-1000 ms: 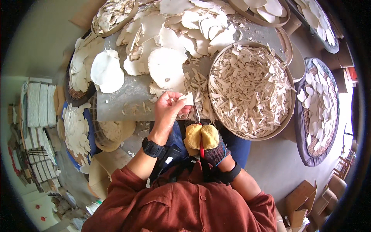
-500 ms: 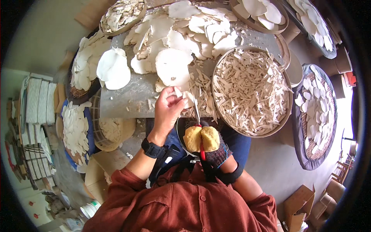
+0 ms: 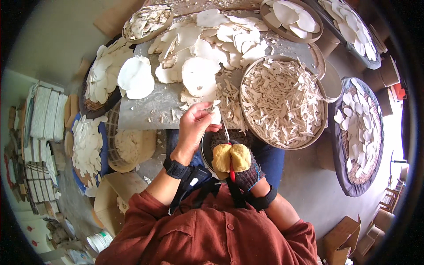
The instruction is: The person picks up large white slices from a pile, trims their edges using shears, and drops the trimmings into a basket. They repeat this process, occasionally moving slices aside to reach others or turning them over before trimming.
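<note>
My left hand (image 3: 194, 129), bare, pinches a thin off-white dried slice (image 3: 216, 115) at the table's front edge. In my right hand (image 3: 248, 176), which wears a dark knit glove, is a pair of scissors (image 3: 225, 130) with red parts and thick yellow foam on the handles. Their narrow metal blades point away from me and lie right beside the slice; whether they touch it I cannot tell. The foam hides most of my right fingers. Just beyond lies a large round white slice (image 3: 199, 77). Below the blades, a dark basin (image 3: 206, 148) sits between my knees.
A round tray (image 3: 242, 104) of cut strips stands right of my hands. Overlapping slices (image 3: 176, 48) pile up behind, and a white stack (image 3: 136, 77) sits left on the grey table (image 3: 132, 115). Slice-covered trays (image 3: 358, 132) and a yellow basket (image 3: 132, 164) flank the table.
The slice and my left fingers have turned slightly beside the blades. The whole view has shifted a little; both hands keep their holds.
</note>
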A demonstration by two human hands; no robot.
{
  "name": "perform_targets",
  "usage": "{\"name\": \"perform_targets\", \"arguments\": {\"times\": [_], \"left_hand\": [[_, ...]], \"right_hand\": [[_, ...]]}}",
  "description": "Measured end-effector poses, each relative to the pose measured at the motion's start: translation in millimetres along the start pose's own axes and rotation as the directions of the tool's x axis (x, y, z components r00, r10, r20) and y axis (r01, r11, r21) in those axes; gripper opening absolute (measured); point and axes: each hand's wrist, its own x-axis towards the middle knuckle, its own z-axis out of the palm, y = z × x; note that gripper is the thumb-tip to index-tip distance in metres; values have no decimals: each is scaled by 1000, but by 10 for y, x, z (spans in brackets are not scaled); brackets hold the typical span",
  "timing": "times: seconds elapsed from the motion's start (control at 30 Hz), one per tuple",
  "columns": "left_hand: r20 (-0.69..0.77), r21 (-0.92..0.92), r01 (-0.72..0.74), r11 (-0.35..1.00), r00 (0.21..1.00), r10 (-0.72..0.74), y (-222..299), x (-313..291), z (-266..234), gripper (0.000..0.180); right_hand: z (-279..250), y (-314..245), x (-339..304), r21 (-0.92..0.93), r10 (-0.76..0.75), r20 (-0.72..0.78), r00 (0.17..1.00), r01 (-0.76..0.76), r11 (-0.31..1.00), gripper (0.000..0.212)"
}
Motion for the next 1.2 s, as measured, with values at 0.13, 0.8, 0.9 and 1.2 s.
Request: {"name": "perform_targets", "arguments": {"times": [0.13,0.8,0.9,1.2], "left_hand": [[-26,10,-23,1000,999,23,-36,-2,-2,19],[-197,905,-88,417,780,594,767,-568,-2126,18],[-182,983,129,132,546,818,1000,-794,-2301,30],[149,894,-345,285,830,537,-80,180,-963,19]], "right_hand": [[17,-12,-82,41,-8,-6,1000,8,999,25],[-96,103,-540,111,18,-48,999,-13,994,25],[-40,-8,-689,-9,35,23,999,-35,999,26],[121,-311,-825,-365,-84,98,992,114,924,39]]}}
